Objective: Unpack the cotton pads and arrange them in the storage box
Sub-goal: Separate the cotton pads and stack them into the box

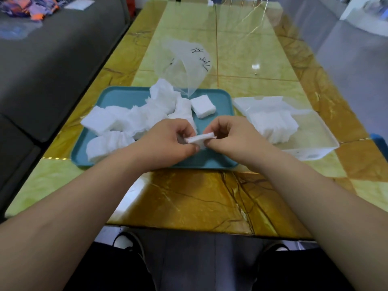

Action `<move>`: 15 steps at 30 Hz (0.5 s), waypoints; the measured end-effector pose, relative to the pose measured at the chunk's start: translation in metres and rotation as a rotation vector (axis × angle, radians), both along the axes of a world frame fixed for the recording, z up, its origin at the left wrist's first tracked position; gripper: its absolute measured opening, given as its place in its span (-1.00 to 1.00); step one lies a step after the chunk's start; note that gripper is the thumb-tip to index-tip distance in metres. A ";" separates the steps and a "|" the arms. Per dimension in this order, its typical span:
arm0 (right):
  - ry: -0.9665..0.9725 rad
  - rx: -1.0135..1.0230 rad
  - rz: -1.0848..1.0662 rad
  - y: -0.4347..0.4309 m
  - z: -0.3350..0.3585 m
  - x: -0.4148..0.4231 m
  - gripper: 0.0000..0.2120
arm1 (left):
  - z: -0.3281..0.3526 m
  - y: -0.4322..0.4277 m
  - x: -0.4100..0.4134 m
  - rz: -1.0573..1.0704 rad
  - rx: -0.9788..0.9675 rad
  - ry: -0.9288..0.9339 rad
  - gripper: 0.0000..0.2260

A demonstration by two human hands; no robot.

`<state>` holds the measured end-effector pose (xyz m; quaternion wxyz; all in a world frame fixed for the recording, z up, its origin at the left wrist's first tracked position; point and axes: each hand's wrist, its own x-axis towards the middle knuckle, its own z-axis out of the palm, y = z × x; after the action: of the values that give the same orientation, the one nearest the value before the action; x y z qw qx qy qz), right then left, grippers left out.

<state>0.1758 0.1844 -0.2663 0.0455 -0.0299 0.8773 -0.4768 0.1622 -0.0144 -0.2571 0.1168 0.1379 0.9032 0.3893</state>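
Stack of cotton pads (200, 139) was pinched at opposite ends by the left hand (168, 141) and the right hand (230, 139), above the teal tray (117, 95). Loose pads (128, 120) lay heaped on the tray. The clear storage box (310, 154), just right of the tray, held a row of pads (273, 127).

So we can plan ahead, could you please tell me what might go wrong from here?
The thin stack of pads pinched between the left hand and right hand could fan apart before reaching the storage box. The loose pads overhanging the left rim of the tray may slide onto the table.
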 end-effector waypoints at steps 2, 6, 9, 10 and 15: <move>0.002 0.000 -0.004 0.001 -0.002 -0.001 -0.88 | 0.000 -0.001 -0.001 0.007 0.012 -0.002 -0.89; 0.004 0.009 -0.017 -0.001 -0.006 -0.001 -0.89 | -0.001 -0.005 -0.001 -0.003 0.033 -0.036 -0.86; -0.008 -0.038 -0.056 -0.002 -0.005 -0.001 -0.90 | 0.001 -0.006 0.001 0.035 0.083 -0.099 -0.90; -0.020 -0.070 -0.077 -0.003 -0.006 -0.001 -0.89 | 0.002 -0.006 0.001 0.043 0.089 -0.106 -0.91; -0.014 -0.116 -0.227 -0.003 -0.010 -0.003 -0.91 | 0.002 -0.009 0.001 0.052 0.141 -0.160 -0.86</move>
<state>0.1724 0.1814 -0.2762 -0.0046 0.0703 0.8457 -0.5290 0.1633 -0.0230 -0.2551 0.1684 0.0906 0.8646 0.4646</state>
